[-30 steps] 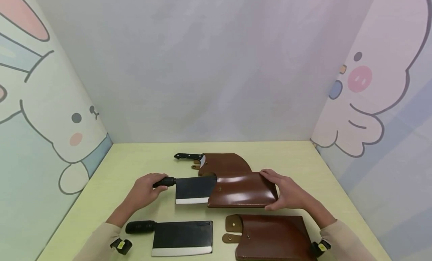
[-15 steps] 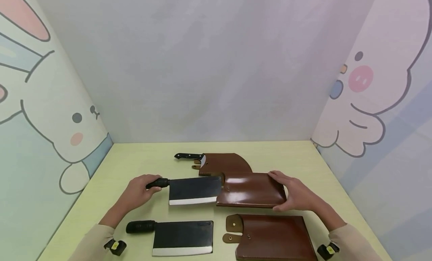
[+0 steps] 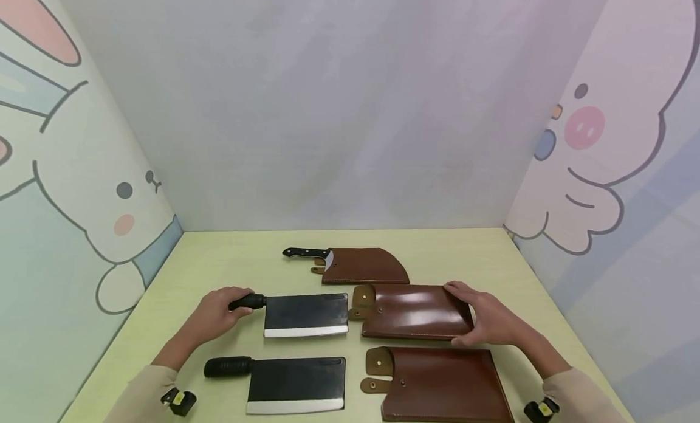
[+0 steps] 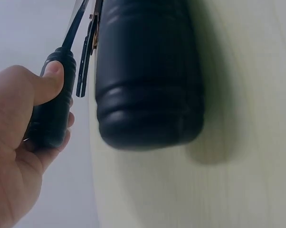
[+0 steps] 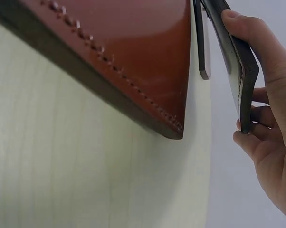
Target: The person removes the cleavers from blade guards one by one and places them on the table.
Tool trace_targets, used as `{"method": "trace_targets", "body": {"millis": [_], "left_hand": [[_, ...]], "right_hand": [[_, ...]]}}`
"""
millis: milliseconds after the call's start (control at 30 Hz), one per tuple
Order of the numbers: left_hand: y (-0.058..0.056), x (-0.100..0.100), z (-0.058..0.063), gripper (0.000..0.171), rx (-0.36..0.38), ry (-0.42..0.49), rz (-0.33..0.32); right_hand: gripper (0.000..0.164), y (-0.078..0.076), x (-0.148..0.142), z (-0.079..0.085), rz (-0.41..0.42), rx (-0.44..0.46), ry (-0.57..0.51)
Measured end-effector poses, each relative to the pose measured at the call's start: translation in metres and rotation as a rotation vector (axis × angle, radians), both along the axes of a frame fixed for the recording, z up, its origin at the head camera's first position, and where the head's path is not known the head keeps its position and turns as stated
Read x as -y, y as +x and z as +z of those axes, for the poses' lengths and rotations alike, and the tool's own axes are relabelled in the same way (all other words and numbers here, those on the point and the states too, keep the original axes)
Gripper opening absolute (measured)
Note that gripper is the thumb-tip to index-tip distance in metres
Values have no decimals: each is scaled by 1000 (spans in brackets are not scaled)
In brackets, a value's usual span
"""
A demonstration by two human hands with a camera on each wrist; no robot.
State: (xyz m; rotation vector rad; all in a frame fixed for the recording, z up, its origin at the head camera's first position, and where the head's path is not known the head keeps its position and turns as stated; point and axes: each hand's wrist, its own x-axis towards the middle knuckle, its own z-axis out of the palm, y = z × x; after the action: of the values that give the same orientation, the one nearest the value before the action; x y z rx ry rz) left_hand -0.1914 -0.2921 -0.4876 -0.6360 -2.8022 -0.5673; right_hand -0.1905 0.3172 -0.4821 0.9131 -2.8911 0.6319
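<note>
My left hand (image 3: 220, 313) grips the black ridged handle of a cleaver (image 3: 306, 313), fingers wrapped around it in the left wrist view. The dark blade with its bright edge lies fully outside the leather. To its right, my right hand (image 3: 489, 316) holds a glossy brown leather sheath (image 3: 418, 310) by its far right end, thumb on one edge and fingers on the other. The sheath's mouth, with a snap flap and strap, faces the blade tip across a narrow gap. In the right wrist view the fingers curl about the sheath's edge (image 5: 247, 80).
Nearest me lies a second cleaver (image 3: 295, 383), beside another brown sheath (image 3: 448, 383) with its strap unfastened. At the back a smaller black-handled knife (image 3: 306, 253) sits in a curved brown sheath (image 3: 366, 266). Cartoon-printed walls (image 3: 350, 107) enclose the pale table (image 3: 246, 265).
The cleaver has come out of the sheath, my left hand drawing it left and my right hand moving the sheath right. Both are now lower in the head view, the sheath's flap and strap showing.
</note>
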Motion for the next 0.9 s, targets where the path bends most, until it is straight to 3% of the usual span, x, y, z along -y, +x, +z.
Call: {"method": "trace_targets", "body": {"millis": [900], "left_hand": [[-10,9,-15,33,118,-36,-79]], "right_hand": [[114,-10,-10,-12,-9,120,90]]}}
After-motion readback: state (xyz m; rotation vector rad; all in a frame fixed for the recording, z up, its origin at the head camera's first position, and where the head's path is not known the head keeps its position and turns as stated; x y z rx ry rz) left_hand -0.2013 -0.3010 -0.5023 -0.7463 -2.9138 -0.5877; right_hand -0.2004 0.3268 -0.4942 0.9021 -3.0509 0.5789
